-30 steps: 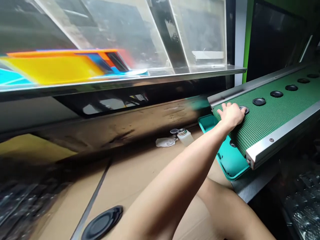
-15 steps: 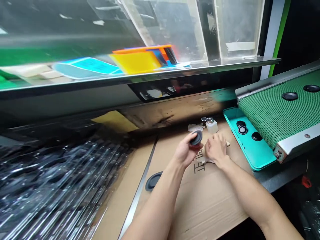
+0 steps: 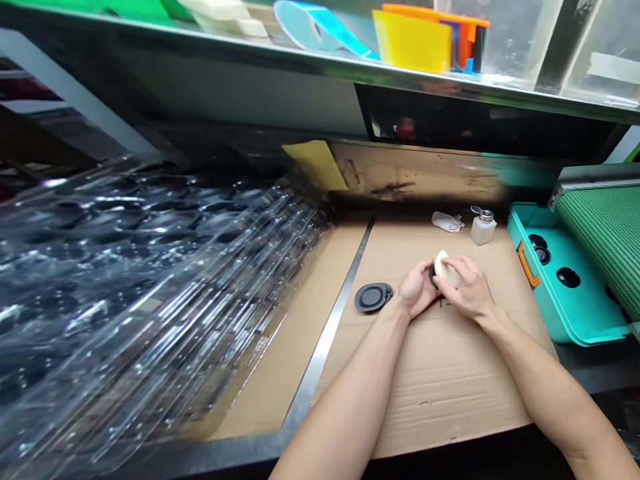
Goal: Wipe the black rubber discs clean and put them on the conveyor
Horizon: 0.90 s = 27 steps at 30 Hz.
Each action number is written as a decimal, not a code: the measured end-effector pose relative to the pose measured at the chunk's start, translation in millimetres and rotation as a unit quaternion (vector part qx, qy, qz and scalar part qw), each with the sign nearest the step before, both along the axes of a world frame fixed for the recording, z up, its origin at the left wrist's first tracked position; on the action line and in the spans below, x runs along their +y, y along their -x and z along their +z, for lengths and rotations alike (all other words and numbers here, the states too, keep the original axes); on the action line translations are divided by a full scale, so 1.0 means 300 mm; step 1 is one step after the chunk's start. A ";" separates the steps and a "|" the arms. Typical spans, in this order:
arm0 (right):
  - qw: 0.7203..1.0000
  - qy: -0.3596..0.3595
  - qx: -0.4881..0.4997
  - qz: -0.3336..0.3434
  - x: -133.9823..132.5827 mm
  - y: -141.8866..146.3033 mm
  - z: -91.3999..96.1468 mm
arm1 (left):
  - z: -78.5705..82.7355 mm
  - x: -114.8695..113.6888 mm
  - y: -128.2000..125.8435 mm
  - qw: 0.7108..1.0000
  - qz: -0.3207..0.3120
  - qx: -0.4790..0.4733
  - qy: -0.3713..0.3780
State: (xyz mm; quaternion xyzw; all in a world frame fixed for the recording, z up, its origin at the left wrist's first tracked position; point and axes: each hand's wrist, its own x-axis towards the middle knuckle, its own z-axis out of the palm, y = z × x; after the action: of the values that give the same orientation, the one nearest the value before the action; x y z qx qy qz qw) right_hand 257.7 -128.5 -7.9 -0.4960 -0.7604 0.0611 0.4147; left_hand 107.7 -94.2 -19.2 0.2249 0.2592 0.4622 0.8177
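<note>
At nine o'clock from the hands, a heap of clear plastic trays lies beside the cardboard sheet. A black rubber disc sits on the cardboard, just beside the left hand, which curls narrowly around a dark piece, mostly hidden. The right hand closes on a white cloth pressed against that piece. At twelve o'clock lies a crumpled tissue, at one o'clock stands a pump bottle, and at three o'clock a teal tray sits beside a green conveyor belt.
</note>
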 end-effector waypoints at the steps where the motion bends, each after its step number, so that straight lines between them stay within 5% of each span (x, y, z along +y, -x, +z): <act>1: 1.000 -0.005 -0.011 0.005 -0.005 0.009 -0.006 | 0.003 -0.003 0.002 0.999 -0.019 -0.029 -0.001; 5: 0.999 -0.002 -0.034 -0.028 0.000 0.003 -0.022 | 0.011 -0.009 0.016 0.998 -0.043 -0.047 0.010; 12: 0.995 0.002 -0.103 0.006 -0.027 0.039 -0.024 | 0.008 0.015 0.018 0.999 0.009 -0.027 0.035; 19: 0.991 0.009 -0.105 -0.082 -0.012 0.059 -0.042 | 0.011 0.019 -0.023 0.997 0.013 -0.073 0.029; 24: 0.987 0.033 -0.150 -0.042 -0.024 0.087 -0.048 | -0.003 0.024 -0.015 0.998 0.010 -0.054 0.043; 27: 0.984 0.052 -0.141 -0.091 -0.012 0.089 -0.050 | -0.013 0.026 -0.017 0.997 0.021 -0.064 0.031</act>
State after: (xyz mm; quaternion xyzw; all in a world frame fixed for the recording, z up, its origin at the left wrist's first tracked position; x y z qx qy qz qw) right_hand 231.1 -132.0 -22.9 -0.5880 -0.7585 -0.0074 0.2809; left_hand 112.9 -86.3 -23.0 0.1633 0.2251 0.4847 0.8293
